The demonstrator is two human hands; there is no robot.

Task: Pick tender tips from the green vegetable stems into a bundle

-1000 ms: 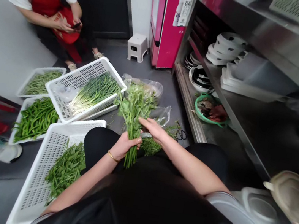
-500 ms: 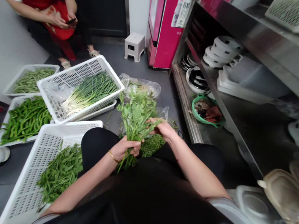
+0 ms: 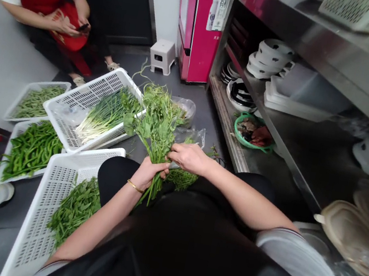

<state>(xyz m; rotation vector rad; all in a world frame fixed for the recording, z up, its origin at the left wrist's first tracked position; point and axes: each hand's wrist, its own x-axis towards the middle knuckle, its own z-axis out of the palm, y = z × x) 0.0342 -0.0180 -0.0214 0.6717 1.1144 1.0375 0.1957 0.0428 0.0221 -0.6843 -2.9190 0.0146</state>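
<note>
My left hand (image 3: 150,172) is wrapped round the stems of a bunch of leafy greens (image 3: 154,121) held upright over my lap. My right hand (image 3: 186,156) is closed on the same bunch a little higher, at its right side. Below and to the left, a white slotted basket (image 3: 46,209) holds a pile of picked green leaves (image 3: 74,206). A small heap of trimmed stems (image 3: 182,178) lies on the floor just under my right hand.
Other white baskets hold spring onions (image 3: 105,114), green peppers (image 3: 30,149) and green beans (image 3: 36,100). Another person (image 3: 47,4) in a red apron squats at the far left with a phone. A steel shelf (image 3: 277,140) with plates runs along the right. A white stool (image 3: 162,55) stands beyond.
The bunch has tilted left and risen, its tops now over the spring onion basket. My right hand has slid down toward my left hand on the stems.
</note>
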